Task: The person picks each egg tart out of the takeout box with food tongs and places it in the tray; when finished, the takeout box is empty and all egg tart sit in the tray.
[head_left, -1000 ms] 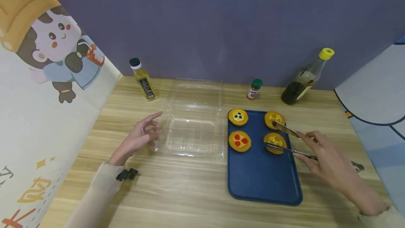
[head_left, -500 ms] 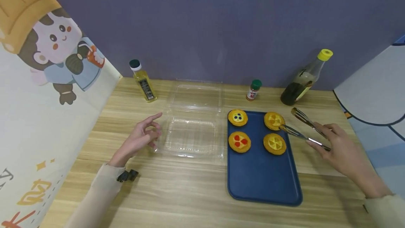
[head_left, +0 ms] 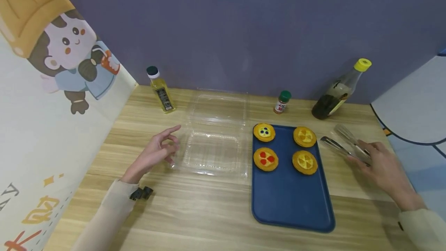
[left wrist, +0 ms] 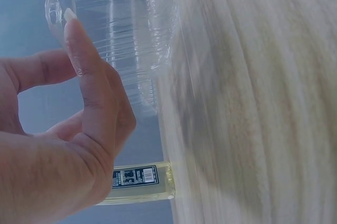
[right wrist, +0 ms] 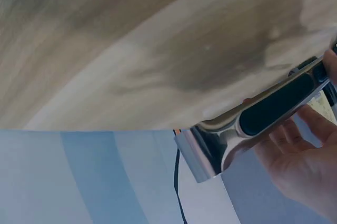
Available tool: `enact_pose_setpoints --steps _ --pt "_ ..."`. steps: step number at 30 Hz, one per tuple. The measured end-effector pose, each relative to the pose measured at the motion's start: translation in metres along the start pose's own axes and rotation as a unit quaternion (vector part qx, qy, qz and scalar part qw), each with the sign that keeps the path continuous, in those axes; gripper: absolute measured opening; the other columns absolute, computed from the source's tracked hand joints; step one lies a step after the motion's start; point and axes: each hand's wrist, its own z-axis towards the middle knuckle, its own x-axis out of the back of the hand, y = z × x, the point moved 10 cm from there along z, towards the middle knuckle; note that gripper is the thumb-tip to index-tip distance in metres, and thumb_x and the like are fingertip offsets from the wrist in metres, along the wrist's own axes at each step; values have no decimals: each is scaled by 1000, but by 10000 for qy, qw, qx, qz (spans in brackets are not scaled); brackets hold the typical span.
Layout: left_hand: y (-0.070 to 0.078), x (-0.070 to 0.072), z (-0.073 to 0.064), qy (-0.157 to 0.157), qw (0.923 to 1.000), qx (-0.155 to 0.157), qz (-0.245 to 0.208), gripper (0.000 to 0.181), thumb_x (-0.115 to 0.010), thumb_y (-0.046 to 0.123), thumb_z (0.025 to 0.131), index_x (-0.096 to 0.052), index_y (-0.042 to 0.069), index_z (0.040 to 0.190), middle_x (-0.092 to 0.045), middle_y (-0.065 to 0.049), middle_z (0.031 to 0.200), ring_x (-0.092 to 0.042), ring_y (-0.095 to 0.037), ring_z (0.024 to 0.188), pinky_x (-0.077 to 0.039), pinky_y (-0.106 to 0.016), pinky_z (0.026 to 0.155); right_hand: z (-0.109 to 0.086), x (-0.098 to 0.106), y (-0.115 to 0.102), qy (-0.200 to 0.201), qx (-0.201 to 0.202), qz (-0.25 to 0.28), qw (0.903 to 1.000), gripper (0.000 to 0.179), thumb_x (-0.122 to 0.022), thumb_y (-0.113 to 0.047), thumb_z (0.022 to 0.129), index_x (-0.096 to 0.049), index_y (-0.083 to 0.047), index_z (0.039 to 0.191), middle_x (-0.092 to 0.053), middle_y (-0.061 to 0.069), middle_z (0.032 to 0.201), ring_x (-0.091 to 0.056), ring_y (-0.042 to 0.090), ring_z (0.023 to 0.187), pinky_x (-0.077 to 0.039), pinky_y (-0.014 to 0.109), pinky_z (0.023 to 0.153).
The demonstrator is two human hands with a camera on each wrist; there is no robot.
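Note:
My right hand [head_left: 385, 169] grips a pair of metal tongs [head_left: 343, 144] just right of the blue tray [head_left: 292, 204]; the tips point toward the back and stand apart with nothing between them. In the right wrist view the tongs' handle [right wrist: 276, 105], with a dark inlay, lies between thumb and fingers. On the tray sit a tart with dark blue dots [head_left: 264, 132], a tart with red pieces [head_left: 266, 159] and two with yellow wedges [head_left: 304, 162]. My left hand [head_left: 156, 150] hovers at the left edge of an opened clear plastic box [head_left: 212, 150], fingers loosely bent, one fingertip overlapping its rim.
An oil bottle [head_left: 161, 92] stands at the back left. A small green-capped spice jar [head_left: 282, 102] and a dark sauce bottle with a yellow cap [head_left: 339, 92] stand behind the tray. A dark blue wall [head_left: 244, 30] closes the wooden table [head_left: 195, 212] at the back.
The tongs have moved off the yellow-wedge tarts, out to the right past the tray's edge and lower toward the table. The tarts keep their places, and my left hand has barely moved.

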Motion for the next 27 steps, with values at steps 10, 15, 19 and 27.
enact_pose_setpoints --steps 10,15,19,27 --pt "1 0 -1 7 10000 -49 62 75 -59 -1 99 -28 12 165 -47 -26 128 -63 -18 77 -65 -33 60 -3 -18 8 16 -93 284 9996 70 -71 -28 99 -44 15 147 -48 46 123 -54 65 97 -47 74 71" --pt "2 0 -2 -5 9999 -86 53 75 -58 -1 99 -28 11 165 -47 -27 129 -63 -18 78 -66 -34 60 -6 -23 8 -11 -195 291 9994 69 -68 -27 101 -40 14 149 -47 46 124 -52 67 97 -46 75 71" --pt "5 -1 -2 -8 9999 -138 86 74 -58 -2 99 -27 10 165 -46 -28 129 -62 -17 77 -66 -34 60 -7 -23 6 42 -187 305 9994 69 -68 -27 102 -40 13 150 -47 46 125 -52 68 97 -45 76 72" --pt "5 -2 -3 -82 9998 -140 85 74 -59 0 100 -26 10 166 -45 -28 131 -62 -17 79 -65 -33 61 -8 -16 -10 -137 -51 82 9999 76 -68 -37 101 -38 9 154 -46 46 133 -48 69 105 -44 79 78"
